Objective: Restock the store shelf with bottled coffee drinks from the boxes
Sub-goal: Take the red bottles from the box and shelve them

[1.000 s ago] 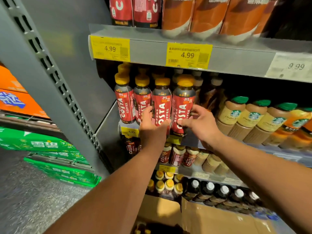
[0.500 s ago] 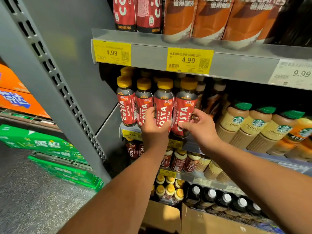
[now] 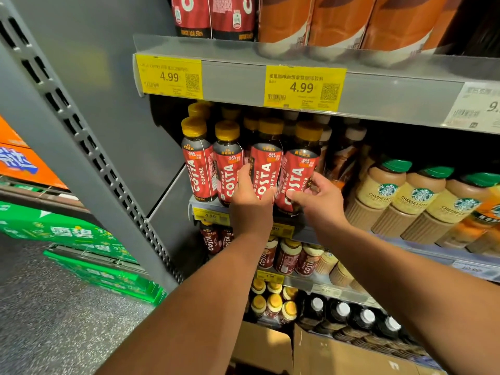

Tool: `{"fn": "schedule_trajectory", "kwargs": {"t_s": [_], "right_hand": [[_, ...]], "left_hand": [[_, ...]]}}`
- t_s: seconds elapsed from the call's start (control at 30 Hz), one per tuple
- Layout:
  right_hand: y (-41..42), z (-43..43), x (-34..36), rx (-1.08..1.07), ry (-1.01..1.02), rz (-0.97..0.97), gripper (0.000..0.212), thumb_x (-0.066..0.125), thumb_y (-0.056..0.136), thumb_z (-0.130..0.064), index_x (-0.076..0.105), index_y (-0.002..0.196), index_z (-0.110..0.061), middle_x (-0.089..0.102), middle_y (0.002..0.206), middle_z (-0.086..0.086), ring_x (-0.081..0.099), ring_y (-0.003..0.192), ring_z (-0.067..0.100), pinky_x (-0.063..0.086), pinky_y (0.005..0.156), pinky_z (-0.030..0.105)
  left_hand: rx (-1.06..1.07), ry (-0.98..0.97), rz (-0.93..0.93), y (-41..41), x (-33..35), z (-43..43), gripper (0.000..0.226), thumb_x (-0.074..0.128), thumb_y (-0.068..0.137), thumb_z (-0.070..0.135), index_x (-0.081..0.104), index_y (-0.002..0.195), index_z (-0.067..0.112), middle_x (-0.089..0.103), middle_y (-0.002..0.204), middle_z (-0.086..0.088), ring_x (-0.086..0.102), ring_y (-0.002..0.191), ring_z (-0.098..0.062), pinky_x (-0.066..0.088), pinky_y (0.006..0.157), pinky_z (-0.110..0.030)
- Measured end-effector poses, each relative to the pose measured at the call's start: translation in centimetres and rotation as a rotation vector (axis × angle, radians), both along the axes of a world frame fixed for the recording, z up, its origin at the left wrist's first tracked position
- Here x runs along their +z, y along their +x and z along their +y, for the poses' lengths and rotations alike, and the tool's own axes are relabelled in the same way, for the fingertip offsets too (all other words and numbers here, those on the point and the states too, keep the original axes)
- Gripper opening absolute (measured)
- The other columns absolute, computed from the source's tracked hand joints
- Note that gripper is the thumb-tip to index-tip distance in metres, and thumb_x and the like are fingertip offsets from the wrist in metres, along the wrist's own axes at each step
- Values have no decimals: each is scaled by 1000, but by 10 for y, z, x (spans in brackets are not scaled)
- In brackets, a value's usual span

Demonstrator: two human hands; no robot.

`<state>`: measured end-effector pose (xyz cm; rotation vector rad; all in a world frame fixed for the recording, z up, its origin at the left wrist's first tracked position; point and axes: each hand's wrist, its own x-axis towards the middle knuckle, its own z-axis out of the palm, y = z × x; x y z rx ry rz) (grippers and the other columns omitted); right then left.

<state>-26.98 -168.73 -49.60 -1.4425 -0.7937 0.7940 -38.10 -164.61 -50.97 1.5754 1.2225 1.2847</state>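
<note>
Several red-labelled Costa coffee bottles with yellow caps stand in a front row on the middle shelf (image 3: 308, 234). My left hand (image 3: 250, 201) grips the third bottle from the left (image 3: 266, 169) low on its label. My right hand (image 3: 319, 201) grips the fourth bottle (image 3: 297, 171), thumb on its front and fingers round its right side. Both bottles stand upright at the shelf's front edge. More yellow-capped bottles stand behind them in the dark. The two leftmost bottles (image 3: 198, 169) stand untouched.
Starbucks bottles (image 3: 378, 196) lie tilted to the right on the same shelf. The shelf above (image 3: 238, 79) carries yellow 4.99 price tags. Lower shelves hold more coffee bottles. Open cardboard boxes (image 3: 270, 350) sit on the floor below. Green crates (image 3: 67, 234) are stacked at the left.
Both hands stay on the same two Costa bottles. The bottles have been set more upright and closer to the row, and the view has moved nearer the shelf.
</note>
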Motion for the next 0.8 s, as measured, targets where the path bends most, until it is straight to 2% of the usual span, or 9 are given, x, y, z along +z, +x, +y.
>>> {"fn": "schedule_trajectory", "kwargs": {"t_s": [0.07, 0.2, 0.4, 0.57, 0.63, 0.73, 0.8], "right_hand": [[-2, 0, -3, 0, -5, -22, 34, 70, 81, -4, 58, 91, -35, 70, 86, -13, 67, 81, -2, 52, 63, 14], [-3, -2, -11, -3, -9, -40, 34, 70, 79, -3, 60, 90, -34, 71, 79, -20, 66, 78, -7, 49, 56, 7], [-2, -1, -10, 20, -5, -116, 36, 72, 75, -2, 62, 89, -34, 70, 79, -25, 65, 79, -10, 47, 59, 5], [-1, -1, -10, 11, -27, -138, 43, 74, 76, -3, 60, 113, -19, 69, 97, -13, 65, 89, -5, 51, 70, 6], [-2, -2, -10, 4, -25, -162, 44, 74, 76, -3, 59, 114, -19, 66, 95, -16, 62, 87, -9, 48, 66, 3], [-3, -3, -10, -10, -24, -190, 42, 74, 77, -6, 60, 112, -23, 64, 92, -19, 60, 80, -13, 46, 62, 5], [-4, -4, -11, -12, -24, -187, 39, 74, 77, -6, 60, 107, -26, 64, 88, -21, 60, 77, -16, 45, 59, 3]], "left_hand": [[2, -9, -25, 0, 0, 0, 51, 67, 84, 16, 46, 130, 18, 63, 107, 2, 62, 97, -15, 54, 79, -34], [-1, -16, -30, 2, -2, 4, 54, 67, 83, 15, 45, 131, 19, 62, 104, 3, 62, 96, -15, 53, 77, -31], [36, -66, -14, 3, -11, 6, 60, 69, 81, 9, 42, 133, 15, 52, 123, -5, 56, 112, -21, 51, 89, -39], [67, -41, 55, 1, -18, 8, 64, 71, 80, 17, 39, 136, 20, 47, 122, 0, 47, 105, -11, 39, 78, -16], [95, -42, 110, 0, -20, 8, 67, 72, 81, 24, 38, 139, 22, 44, 123, 1, 41, 101, -6, 32, 71, -8], [121, -51, 145, -1, -21, 6, 68, 71, 81, 29, 36, 140, 24, 41, 121, 1, 41, 98, -7, 31, 66, -7], [125, -40, 168, -2, -21, 5, 68, 70, 81, 30, 37, 140, 24, 43, 122, -1, 45, 103, -12, 38, 73, -16]]}}
